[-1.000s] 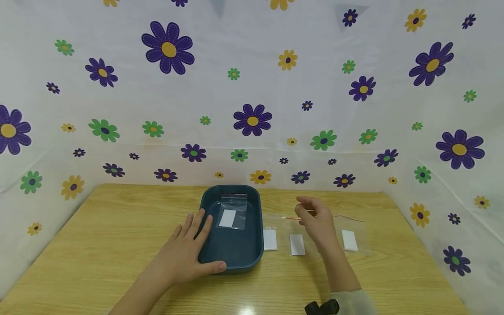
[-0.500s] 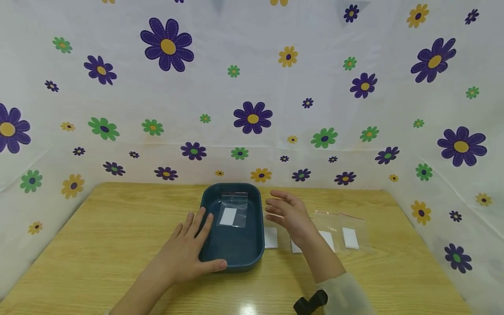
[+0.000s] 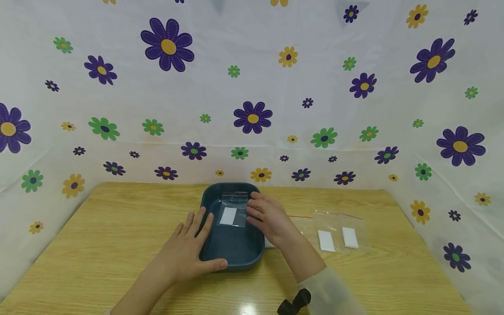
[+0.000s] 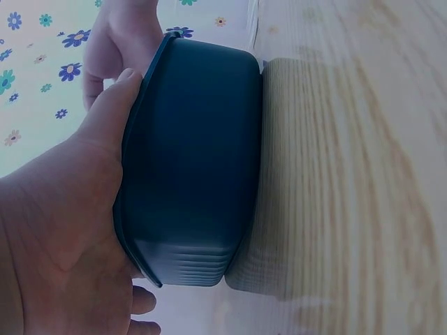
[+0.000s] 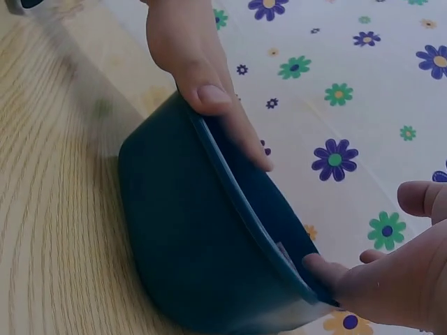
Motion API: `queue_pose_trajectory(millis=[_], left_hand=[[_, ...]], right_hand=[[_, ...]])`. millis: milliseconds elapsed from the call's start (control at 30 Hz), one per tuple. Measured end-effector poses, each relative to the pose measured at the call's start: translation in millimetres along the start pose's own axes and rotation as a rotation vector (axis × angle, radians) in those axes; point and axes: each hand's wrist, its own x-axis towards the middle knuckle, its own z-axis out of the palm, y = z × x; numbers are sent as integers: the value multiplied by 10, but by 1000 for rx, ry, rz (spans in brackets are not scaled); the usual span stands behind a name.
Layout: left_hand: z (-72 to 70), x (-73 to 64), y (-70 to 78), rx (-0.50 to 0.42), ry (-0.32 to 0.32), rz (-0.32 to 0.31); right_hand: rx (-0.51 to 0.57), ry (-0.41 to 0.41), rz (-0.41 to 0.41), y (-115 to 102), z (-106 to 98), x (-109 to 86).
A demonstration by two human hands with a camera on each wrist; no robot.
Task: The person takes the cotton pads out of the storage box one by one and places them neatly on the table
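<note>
A dark teal plastic tray [image 3: 232, 251] stands on the wooden table, and inside it lies a clear zip bag [image 3: 228, 216] with a white rectangle. My left hand [image 3: 183, 256] rests on the tray's left rim, its fingers spread and straight, the thumb over the near corner. At the right rim is my right hand [image 3: 271, 218], fingers extended over the edge. In the right wrist view the right thumb [image 5: 325, 269] overlaps the rim. The left wrist view shows the tray's outer wall [image 4: 195, 153] beside the left palm.
To the right of the tray, several clear zip bags [image 3: 326, 241] with white rectangles lie in a row; my right hand and forearm partly hide some. A black device [image 3: 294, 302] is strapped at the right sleeve. Behind the table [image 3: 130, 218] hangs a white flowered cloth [image 3: 212, 96].
My right hand has moved left from over the bags to the tray's right rim, and its fingers have straightened. The left hand and the tray have stayed in place.
</note>
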Motion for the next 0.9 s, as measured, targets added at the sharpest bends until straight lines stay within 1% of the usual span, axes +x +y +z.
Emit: queue_pose_trajectory(millis=[167,367,533,700,800,900], left_hand=[[-16,-16,2,15,15,5],[-38,-17,18,8,7,6],[-40,-13,23,7,12,9],[-37,-8,19,5,2,10],[-36,-4,15,4,-2,11],[-35,-1,10,2,0,9]], right_hand=[[-9,6,16,38,112,66],[64,39,63,94,169,174],[83,103,61,135,237,277],[6,217,58,182,312,359],[-35,258,50,202,337,408],[-38,271,47,207,359,473]])
